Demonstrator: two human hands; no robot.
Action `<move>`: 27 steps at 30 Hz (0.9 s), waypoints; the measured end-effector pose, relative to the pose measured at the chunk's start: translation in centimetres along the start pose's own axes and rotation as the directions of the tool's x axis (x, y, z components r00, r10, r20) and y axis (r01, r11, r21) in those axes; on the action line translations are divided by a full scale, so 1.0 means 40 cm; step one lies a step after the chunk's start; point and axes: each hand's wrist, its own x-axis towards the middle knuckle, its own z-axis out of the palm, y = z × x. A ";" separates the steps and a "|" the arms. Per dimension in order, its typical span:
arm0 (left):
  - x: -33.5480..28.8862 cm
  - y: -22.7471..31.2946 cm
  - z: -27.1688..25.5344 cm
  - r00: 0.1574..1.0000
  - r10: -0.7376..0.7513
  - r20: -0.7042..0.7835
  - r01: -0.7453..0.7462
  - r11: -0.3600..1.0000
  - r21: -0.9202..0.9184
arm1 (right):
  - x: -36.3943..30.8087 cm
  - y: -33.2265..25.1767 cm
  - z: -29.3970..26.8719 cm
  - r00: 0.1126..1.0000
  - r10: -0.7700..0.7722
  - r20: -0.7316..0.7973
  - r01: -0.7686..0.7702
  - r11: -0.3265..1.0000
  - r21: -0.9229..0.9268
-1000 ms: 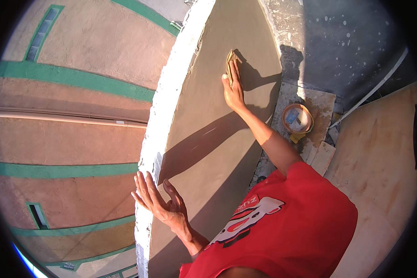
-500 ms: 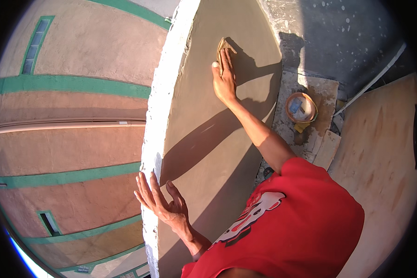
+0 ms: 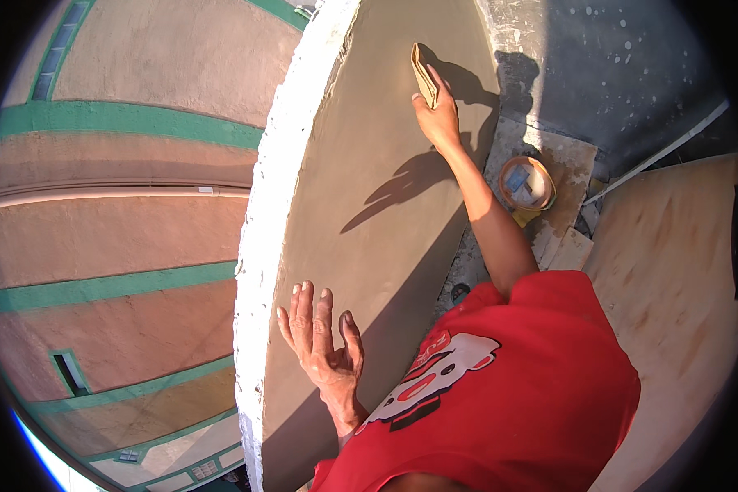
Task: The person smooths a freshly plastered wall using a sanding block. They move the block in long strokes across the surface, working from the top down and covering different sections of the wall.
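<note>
A folded tan sheet of sandpaper point(image 3: 424, 75) is gripped in my right hand point(image 3: 439, 119), thumb on one side and fingers on the other, at the far part of a smooth grey-brown plastered wall point(image 3: 336, 180). The sheet stands edge-up over the surface; whether it touches cannot be made out. Nearer to me, my left hand point(image 3: 326, 348) is open and holds nothing, its fingers spread over the plaster close to the rough white edge point(image 3: 262, 238). Its shadow falls on the wall farther up, so it seems raised off the surface.
To the right, a round orange bucket point(image 3: 504, 184) with a blue item and pale contents stands on a stained board. A large plywood sheet point(image 3: 672, 271) and a pale pole point(image 3: 664, 152) lie beyond it. Past the white edge at left is a building point(image 3: 123, 238) with green bands.
My right hand has moved farther away and right, turning the sandpaper more edge-on. My left hand has come off the white edge and shifted right over the plaster.
</note>
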 end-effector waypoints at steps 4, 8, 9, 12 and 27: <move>-0.023 0.014 0.006 0.997 -0.027 0.077 0.033 0.996 -0.078 | 0.025 0.050 0.031 0.983 -0.165 0.086 0.166 0.986 -0.014; -0.036 0.009 0.019 0.992 -0.068 0.110 0.080 0.991 -0.107 | 0.029 -0.011 0.083 0.987 -0.157 0.038 0.158 0.987 -0.030; -0.041 0.004 0.023 0.990 -0.077 0.116 0.090 0.990 -0.112 | -0.030 -0.041 0.105 0.983 -0.182 0.038 0.184 0.981 -0.053; -0.045 -0.004 0.031 0.983 -0.084 0.160 0.101 0.990 -0.103 | -0.293 -0.023 0.150 0.954 -0.284 0.092 0.295 0.946 -0.133; -0.004 0.025 0.042 0.975 -0.058 0.216 0.101 0.976 -0.192 | -0.358 0.286 0.140 0.971 0.217 -0.103 -0.196 0.964 0.178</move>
